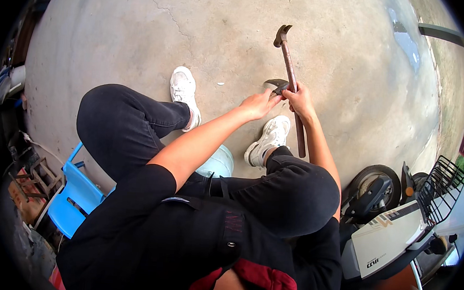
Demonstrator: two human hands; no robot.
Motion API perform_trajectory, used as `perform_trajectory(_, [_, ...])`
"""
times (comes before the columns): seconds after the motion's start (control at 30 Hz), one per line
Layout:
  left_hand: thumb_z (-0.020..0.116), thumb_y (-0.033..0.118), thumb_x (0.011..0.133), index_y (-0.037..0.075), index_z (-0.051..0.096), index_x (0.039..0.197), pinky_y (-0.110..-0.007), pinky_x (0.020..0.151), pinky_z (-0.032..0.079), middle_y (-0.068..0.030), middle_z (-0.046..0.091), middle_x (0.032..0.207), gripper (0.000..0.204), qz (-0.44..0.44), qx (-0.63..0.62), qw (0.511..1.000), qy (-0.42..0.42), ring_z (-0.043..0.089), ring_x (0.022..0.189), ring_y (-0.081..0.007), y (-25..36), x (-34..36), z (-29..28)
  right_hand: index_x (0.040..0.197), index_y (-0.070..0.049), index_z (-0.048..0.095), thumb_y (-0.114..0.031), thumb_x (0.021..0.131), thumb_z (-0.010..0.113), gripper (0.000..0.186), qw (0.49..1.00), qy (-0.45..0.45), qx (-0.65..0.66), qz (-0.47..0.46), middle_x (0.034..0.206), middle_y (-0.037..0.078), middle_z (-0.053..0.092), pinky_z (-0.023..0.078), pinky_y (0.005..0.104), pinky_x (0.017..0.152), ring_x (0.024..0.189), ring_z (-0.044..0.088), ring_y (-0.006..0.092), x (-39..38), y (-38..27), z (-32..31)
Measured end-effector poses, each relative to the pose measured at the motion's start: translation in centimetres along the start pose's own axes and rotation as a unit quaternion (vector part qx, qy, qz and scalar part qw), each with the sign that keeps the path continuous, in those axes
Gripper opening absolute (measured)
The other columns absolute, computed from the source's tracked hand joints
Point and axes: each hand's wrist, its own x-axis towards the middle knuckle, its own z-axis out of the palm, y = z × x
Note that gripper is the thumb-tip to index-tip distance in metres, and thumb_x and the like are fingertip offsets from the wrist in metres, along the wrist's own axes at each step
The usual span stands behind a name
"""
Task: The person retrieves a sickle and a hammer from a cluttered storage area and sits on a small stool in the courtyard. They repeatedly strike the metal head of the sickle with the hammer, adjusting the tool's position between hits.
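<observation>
My right hand (301, 101) is closed around the wooden handle of a claw hammer (289, 63), gripping it about mid-length. The hammer's metal head points away from me, and the handle's butt end reaches back over my right shoe. Close beside it, my left hand (259, 104) is closed on a dark metal tool head (280, 87) with a curved, pointed end. The fingers of both hands nearly meet there, and they hide part of this piece. Whether it has a handle cannot be made out. Both hands are in front of my knees, above the concrete floor.
My white shoes (183, 86) stand on the concrete floor (131, 48). A pale blue-green rounded object (219, 163) shows between my legs. A blue plastic chair (77, 191) is at the left. An electric scooter (388, 234) with a black wire basket (442, 190) stands at the right.
</observation>
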Motion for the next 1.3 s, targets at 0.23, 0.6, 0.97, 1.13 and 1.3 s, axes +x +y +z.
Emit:
perform_trajectory(0.23, [0.032,0.06,0.094,0.003,0.047,0.116,-0.051,0.083,0.046,-0.0262,0.063,0.102,0.064,-0.01,-0.009,1.0,-0.006,0.06,0.098,-0.043,0.0,0.2,-0.2,0.088,-0.001,0.057,-0.013,0.084,0.063,0.014,1.0,0.007,-0.007,-0.026,0.068,0.006,0.064,0.041,0.0268,0.041,0.046,0.052,0.0113,-0.7,0.6,-0.1])
perform_trajectory(0.6, [0.037,0.059,0.094,0.006,0.049,0.112,-0.032,0.045,0.038,-0.0072,0.05,0.069,0.058,-0.014,-0.164,0.986,0.006,0.047,0.051,-0.016,-0.6,2.0,-0.3,0.081,-0.002,0.054,-0.029,0.093,0.06,0.03,0.97,0.211,-0.078,-0.09,0.057,0.004,0.04,0.038,0.0296,0.053,0.055,0.04,0.0121,-11.0,5.2,-1.6])
perform_trajectory(0.97, [0.035,0.061,0.094,0.008,0.047,0.109,-0.028,0.041,0.03,-0.0004,0.04,0.065,0.056,-0.051,-0.218,0.974,-0.027,0.036,0.048,-0.0104,0.0,1.7,-1.2,0.081,-0.002,0.053,-0.028,0.09,0.064,0.03,0.984,0.162,-0.075,-0.031,0.056,0.01,0.04,0.036,0.0318,0.05,0.054,0.035,0.0151,-16.0,8.7,0.4])
perform_trajectory(1.13, [0.035,0.06,0.095,0.008,0.046,0.11,-0.028,0.042,0.03,-0.0004,0.04,0.066,0.055,-0.043,-0.222,0.973,-0.038,0.035,0.048,-0.0101,0.0,1.9,-1.2,0.082,-0.002,0.053,-0.027,0.089,0.065,0.028,0.977,0.181,-0.088,-0.07,0.057,0.016,0.047,0.039,0.0347,0.051,0.05,0.043,0.0255,-15.4,7.9,0.3])
perform_trajectory(1.3, [0.036,0.06,0.095,0.009,0.045,0.113,-0.027,0.044,0.032,-0.0013,0.041,0.069,0.055,-0.053,-0.244,0.967,-0.047,0.037,0.051,-0.01,0.6,2.0,-1.7,0.083,-0.003,0.053,-0.027,0.089,0.065,0.027,0.977,0.166,-0.124,-0.055,0.059,0.019,0.051,0.04,0.0369,0.052,0.052,0.047,0.0334,-14.2,6.7,-0.2])
